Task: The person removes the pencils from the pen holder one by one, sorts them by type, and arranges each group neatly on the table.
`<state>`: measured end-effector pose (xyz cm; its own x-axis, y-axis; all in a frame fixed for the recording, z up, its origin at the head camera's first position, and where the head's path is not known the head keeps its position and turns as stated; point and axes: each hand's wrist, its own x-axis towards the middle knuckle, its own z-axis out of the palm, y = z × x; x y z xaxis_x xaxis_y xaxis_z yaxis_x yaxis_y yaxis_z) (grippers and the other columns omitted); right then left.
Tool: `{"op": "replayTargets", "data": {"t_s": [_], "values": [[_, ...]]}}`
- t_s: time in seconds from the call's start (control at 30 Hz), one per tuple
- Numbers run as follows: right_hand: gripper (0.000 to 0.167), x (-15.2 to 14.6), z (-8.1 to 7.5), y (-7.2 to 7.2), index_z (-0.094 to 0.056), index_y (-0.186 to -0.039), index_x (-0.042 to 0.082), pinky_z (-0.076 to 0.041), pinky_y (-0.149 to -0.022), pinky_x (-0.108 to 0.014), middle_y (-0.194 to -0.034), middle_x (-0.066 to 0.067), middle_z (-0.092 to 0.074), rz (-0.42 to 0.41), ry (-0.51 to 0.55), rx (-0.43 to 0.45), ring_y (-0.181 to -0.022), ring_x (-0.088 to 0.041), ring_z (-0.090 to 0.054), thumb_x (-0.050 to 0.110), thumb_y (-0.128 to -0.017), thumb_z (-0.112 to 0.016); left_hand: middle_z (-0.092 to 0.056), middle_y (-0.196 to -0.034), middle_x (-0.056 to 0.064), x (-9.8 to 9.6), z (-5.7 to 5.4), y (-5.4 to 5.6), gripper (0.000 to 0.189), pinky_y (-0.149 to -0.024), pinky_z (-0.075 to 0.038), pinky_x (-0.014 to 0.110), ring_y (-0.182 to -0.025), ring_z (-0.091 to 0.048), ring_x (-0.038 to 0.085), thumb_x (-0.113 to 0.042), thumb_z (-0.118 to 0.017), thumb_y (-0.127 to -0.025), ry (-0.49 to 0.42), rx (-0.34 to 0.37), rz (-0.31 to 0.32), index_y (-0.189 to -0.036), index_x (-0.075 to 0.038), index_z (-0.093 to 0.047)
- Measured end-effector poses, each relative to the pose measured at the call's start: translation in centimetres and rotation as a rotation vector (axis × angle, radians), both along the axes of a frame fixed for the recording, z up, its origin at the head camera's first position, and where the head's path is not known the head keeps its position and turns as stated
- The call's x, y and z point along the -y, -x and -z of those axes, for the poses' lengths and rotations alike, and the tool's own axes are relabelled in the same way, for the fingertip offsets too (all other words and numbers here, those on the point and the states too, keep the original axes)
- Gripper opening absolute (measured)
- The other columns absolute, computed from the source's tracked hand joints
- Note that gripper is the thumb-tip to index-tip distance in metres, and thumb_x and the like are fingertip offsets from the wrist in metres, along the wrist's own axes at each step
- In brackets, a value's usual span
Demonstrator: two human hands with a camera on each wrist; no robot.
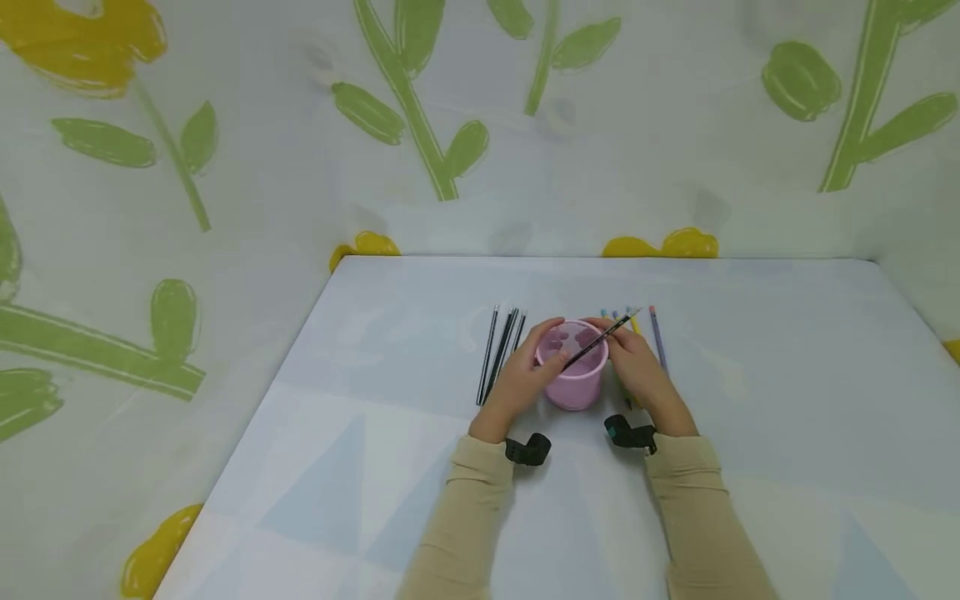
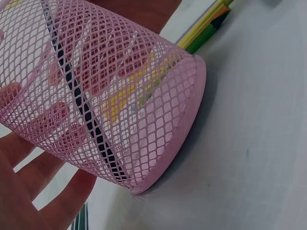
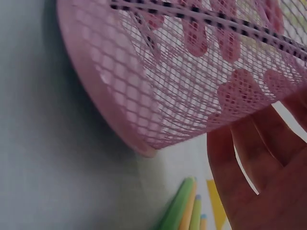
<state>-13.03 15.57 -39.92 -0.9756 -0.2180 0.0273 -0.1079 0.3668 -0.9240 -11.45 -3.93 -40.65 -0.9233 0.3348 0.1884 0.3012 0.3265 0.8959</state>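
Observation:
A pink mesh pencil cup [image 1: 573, 392] stands between the two hands in the head view. The left hand [image 1: 517, 382] grips its left side, thumb near the rim. Curled round the other side is the right hand [image 1: 643, 373]. One dark pencil [image 1: 611, 331] leans inside the cup, its pale end sticking out over the rim toward the right. Through the mesh, the left wrist view shows this pencil [image 2: 86, 110] slanting down to the base. The cup's base [image 2: 184, 129] sits tilted close over the table in both wrist views.
Left of the cup lie several black pencils [image 1: 488, 354], roughly side by side. Several coloured pencils lie to the right, partly hidden by the right hand, a purple one [image 1: 659, 337] outermost. The table [image 1: 787, 375] meets a flower-patterned wall covering [image 1: 600, 167] at the back.

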Motion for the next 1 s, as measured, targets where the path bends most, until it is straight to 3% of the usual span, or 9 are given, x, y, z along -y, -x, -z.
{"op": "replayTargets", "data": {"t_s": [0.1,0.3,0.57,0.7,1.0], "values": [[0.039,-0.18,0.50,-0.41,-0.047,-0.129,0.012,-0.025,-0.098,-0.051,-0.133,-0.011,-0.042,0.032,-0.005,0.008,-0.126,-0.027,-0.031,0.029,-0.097,-0.032,-0.046,-0.128,-0.002,-0.39,0.30,-0.11,0.053,-0.083,-0.043,0.035,-0.111,-0.047,0.013,-0.049,-0.046,-0.086,0.008,0.016,0.001,-0.135,-0.035,-0.033],[0.045,-0.13,0.91,-0.56,-0.045,-0.131,0.012,-0.029,-0.096,-0.049,-0.133,-0.010,-0.042,0.020,0.016,0.046,-0.120,-0.027,-0.038,0.037,-0.096,-0.029,-0.045,-0.130,-0.003,-0.52,0.57,-0.37,0.054,-0.082,-0.043,0.036,-0.110,-0.048,0.013,-0.051,-0.045,-0.086,0.051,-0.009,-0.036,-0.135,-0.033,-0.033],[0.045,0.20,0.99,-0.46,-0.046,-0.129,0.011,-0.033,-0.093,-0.047,-0.130,-0.010,-0.046,0.011,0.058,0.022,-0.112,-0.029,-0.047,0.036,-0.097,-0.027,-0.042,-0.132,-0.008,-0.40,0.32,-0.40,0.051,-0.085,-0.042,0.036,-0.112,-0.046,0.011,-0.052,-0.045,-0.086,0.025,-0.016,-0.039,-0.134,-0.038,-0.033],[0.043,0.33,0.94,-0.23,-0.048,-0.127,0.010,-0.035,-0.093,-0.046,-0.130,-0.011,-0.046,0.004,0.063,0.007,-0.115,-0.027,-0.043,0.033,-0.098,-0.027,-0.042,-0.132,-0.009,-0.36,0.08,-0.41,0.051,-0.086,-0.041,0.037,-0.114,-0.045,0.012,-0.052,-0.045,-0.086,0.021,-0.012,-0.042,-0.133,-0.040,-0.032],[0.048,0.32,0.83,-0.10,-0.043,-0.131,0.006,-0.033,-0.094,-0.046,-0.134,-0.012,-0.041,-0.008,0.065,0.082,-0.118,-0.028,-0.040,0.034,-0.098,-0.024,-0.045,-0.131,-0.005,-0.37,-0.02,-0.18,0.052,-0.085,-0.042,0.036,-0.112,-0.047,0.012,-0.052,-0.045,-0.085,0.024,-0.031,-0.046,-0.134,-0.037,-0.034]]}}
